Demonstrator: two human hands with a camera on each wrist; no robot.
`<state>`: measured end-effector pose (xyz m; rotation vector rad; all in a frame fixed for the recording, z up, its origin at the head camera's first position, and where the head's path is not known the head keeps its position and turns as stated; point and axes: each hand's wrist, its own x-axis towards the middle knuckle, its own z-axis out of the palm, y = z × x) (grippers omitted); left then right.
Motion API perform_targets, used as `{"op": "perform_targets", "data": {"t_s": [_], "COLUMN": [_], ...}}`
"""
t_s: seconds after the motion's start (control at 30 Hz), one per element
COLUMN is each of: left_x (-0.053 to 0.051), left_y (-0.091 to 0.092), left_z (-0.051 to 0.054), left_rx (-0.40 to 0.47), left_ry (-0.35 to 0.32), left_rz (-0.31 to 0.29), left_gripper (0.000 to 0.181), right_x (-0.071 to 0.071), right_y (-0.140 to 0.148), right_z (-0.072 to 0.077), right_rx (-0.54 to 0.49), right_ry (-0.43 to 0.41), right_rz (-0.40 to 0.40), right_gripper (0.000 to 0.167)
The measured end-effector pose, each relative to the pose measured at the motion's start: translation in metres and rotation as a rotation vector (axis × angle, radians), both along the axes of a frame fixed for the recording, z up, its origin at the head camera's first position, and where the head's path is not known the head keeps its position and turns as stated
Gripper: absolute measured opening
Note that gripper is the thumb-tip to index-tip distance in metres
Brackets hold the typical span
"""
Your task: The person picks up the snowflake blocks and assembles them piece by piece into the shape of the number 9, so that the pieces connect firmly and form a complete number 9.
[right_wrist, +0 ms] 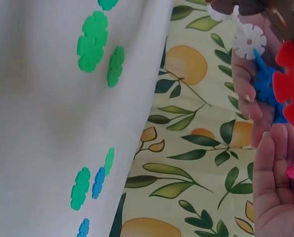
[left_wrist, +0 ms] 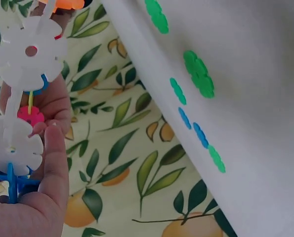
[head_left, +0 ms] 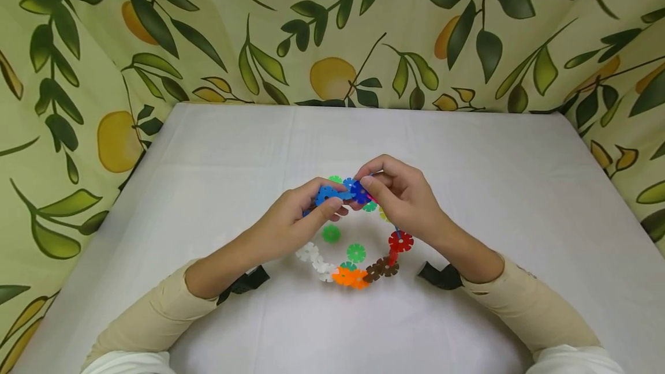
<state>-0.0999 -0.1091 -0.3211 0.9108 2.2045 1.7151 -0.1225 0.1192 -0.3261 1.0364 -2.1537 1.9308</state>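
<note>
Notched flower-shaped plastic discs are slotted together into a chain that curves between both hands. White discs [head_left: 312,255], orange discs [head_left: 350,277], brown discs [head_left: 381,269] and red discs [head_left: 401,242] form its near side. The left hand [head_left: 288,218] holds light blue discs [head_left: 326,194] between thumb and fingers. The right hand [head_left: 407,195] pinches a dark blue disc [head_left: 361,192] close beside them, with a pink disc [left_wrist: 31,115] at its fingers. Whether the light and dark blue discs are joined is hard to tell, as fingers partly cover them.
Loose green discs [head_left: 331,234] and loose blue discs [right_wrist: 98,182] lie on the white-covered table [head_left: 234,149]. A leaf-and-fruit patterned cloth [head_left: 332,33] stands behind and at the sides. Black wrist mounts [head_left: 441,276] sit beneath the forearms.
</note>
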Motion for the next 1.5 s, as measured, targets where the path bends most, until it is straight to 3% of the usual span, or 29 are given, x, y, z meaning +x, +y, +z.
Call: {"op": "perform_targets", "data": {"t_s": [0.17, 0.33, 0.47, 0.63, 0.77, 0.93, 1.0, 1.1, 1.2, 1.3, 1.37, 1.4, 1.47, 1.5], "left_x": [0.000, -0.005, -0.016, -0.031, -0.037, -0.039, -0.040, -0.040, -0.041, -0.043, -0.044, -0.044, -0.045, -0.045], "left_y": [0.001, -0.002, -0.006, -0.010, -0.015, -0.018, -0.020, -0.023, -0.024, -0.025, -0.026, -0.026, -0.026, -0.026], "left_z": [0.000, 0.001, 0.003, 0.002, 0.001, 0.004, 0.005, 0.007, 0.007, 0.007, 0.006, 0.005, 0.003, 0.001], "left_rx": [0.029, 0.010, 0.038, 0.072, 0.066, 0.105, 0.138, 0.231, 0.377, 0.475, 0.459, 0.412, 0.273, 0.205], "left_ry": [-0.013, -0.004, -0.098, -0.260, -0.268, -0.229, -0.215, -0.209, -0.224, -0.224, -0.189, -0.131, 0.074, 0.231], "left_rz": [0.019, -0.005, -0.041, -0.010, 0.011, -0.006, 0.020, 0.109, 0.207, 0.271, 0.290, 0.299, 0.335, 0.350], "left_gripper": [0.021, 0.022, 0.025, 0.031, 0.031, 0.033, 0.033, 0.033, 0.030, 0.026, 0.027, 0.028, 0.031, 0.032], "right_x": [0.005, 0.004, -0.004, -0.017, -0.026, -0.030, -0.029, -0.029, -0.030, -0.031, -0.032, -0.032, -0.032, -0.032], "right_y": [-0.005, -0.007, -0.002, 0.010, 0.017, 0.021, 0.022, 0.022, 0.022, 0.022, 0.022, 0.021, 0.020, 0.020], "right_z": [-0.003, -0.001, 0.006, 0.010, 0.010, 0.011, 0.011, 0.009, 0.007, 0.005, 0.004, 0.004, 0.002, 0.001], "right_rx": [-0.012, 0.018, 0.050, 0.171, 0.254, 0.325, 0.390, 0.443, 0.363, 0.258, 0.213, 0.196, 0.167, 0.156], "right_ry": [-0.012, -0.022, -0.126, -0.320, -0.406, -0.376, -0.356, -0.391, -0.514, -0.541, -0.518, -0.498, -0.461, -0.445], "right_rz": [-0.035, -0.032, 0.076, 0.213, 0.282, 0.296, 0.282, 0.288, 0.307, 0.278, 0.243, 0.225, 0.189, 0.169], "right_gripper": [0.010, 0.009, 0.015, 0.028, 0.042, 0.054, 0.063, 0.068, 0.060, 0.052, 0.047, 0.044, 0.035, 0.032]}}
